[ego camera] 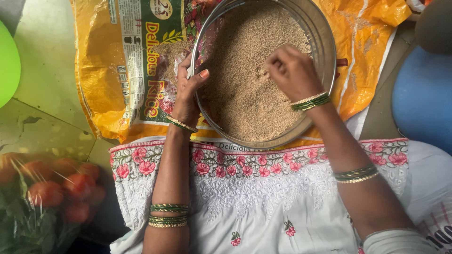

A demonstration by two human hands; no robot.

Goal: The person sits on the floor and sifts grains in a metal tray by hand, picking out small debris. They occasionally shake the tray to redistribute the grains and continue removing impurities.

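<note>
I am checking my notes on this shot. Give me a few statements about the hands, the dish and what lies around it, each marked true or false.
1. The left hand grips the rim of the metal dish. True.
2. The right hand rests on the floor. False: its fingers are in the brown grain.
3. The dish sits on an orange sack. True.
4. The dish is empty. False: grain covers it.
5. Red tomatoes lie at lower left. True.

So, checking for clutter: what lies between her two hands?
Only brown grain in the round metal pan separates the left hand and right hand, in the head view.
</note>
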